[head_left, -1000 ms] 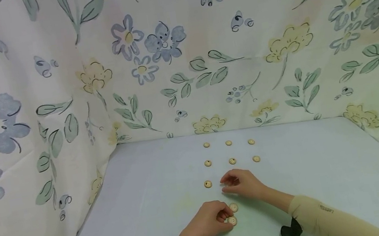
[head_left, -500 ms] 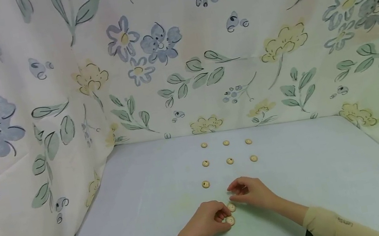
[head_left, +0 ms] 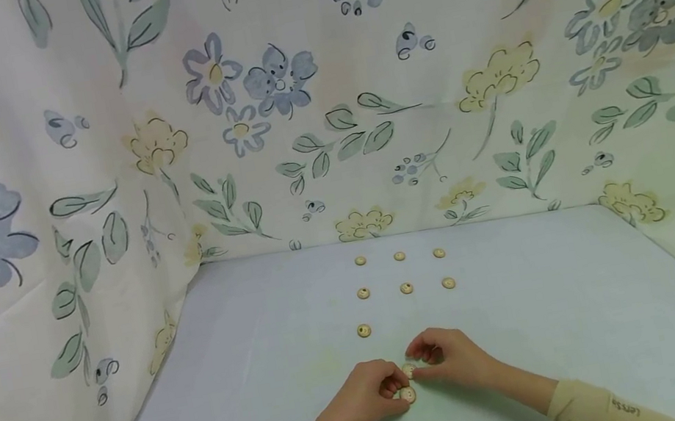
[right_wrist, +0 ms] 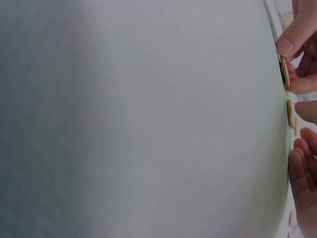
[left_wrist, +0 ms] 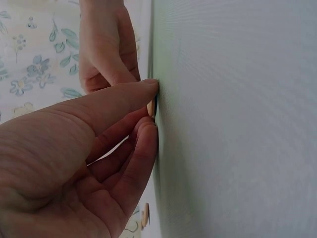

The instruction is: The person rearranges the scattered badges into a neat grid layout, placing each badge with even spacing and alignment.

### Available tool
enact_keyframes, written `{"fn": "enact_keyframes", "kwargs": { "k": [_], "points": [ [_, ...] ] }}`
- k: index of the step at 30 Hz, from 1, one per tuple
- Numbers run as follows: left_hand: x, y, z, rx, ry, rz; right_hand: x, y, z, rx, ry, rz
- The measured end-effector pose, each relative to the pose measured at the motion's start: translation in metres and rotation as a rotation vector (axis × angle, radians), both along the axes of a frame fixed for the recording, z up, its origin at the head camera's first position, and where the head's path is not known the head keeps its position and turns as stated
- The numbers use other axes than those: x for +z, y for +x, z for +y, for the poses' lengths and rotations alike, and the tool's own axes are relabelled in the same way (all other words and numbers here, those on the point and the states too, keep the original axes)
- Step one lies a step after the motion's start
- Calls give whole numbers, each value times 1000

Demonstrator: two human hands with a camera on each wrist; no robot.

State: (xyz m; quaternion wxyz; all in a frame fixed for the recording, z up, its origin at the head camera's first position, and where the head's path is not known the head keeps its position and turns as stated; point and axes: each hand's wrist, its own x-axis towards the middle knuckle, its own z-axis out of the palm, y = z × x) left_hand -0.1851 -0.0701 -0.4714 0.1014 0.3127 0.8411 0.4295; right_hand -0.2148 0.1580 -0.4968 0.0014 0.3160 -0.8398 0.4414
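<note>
My left hand [head_left: 370, 390] pinches a round wooden button [head_left: 408, 395] at the table's front between thumb and fingers. In the right wrist view that button [right_wrist: 285, 72] stands edge-on between the left thumb and a finger. Just beyond it lies a second wooden button [head_left: 409, 370], partly covered by fingers. My right hand [head_left: 456, 358] is at this second button, thumb near its right side and fingers past its far side. A gap shows between the right thumb and fingers [right_wrist: 299, 161] in the right wrist view.
Farther back on the white table [head_left: 257, 373], several more buttons lie in rows. One button [head_left: 364, 330] is alone in the nearest row, left of the right hand. A floral cloth [head_left: 304, 171] hangs behind and along the sides.
My right hand has come toward the front, from beside the lone button to the second button near the left hand. The left hand keeps its pinch in place. The view has shifted slightly.
</note>
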Motion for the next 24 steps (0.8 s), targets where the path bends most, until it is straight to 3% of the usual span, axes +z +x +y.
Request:
{"fn": "enact_keyframes", "kwargs": {
  "k": [24],
  "points": [
    [0,0,-1,9,2,0,1,6,-6,85,11,85]
  ]
}}
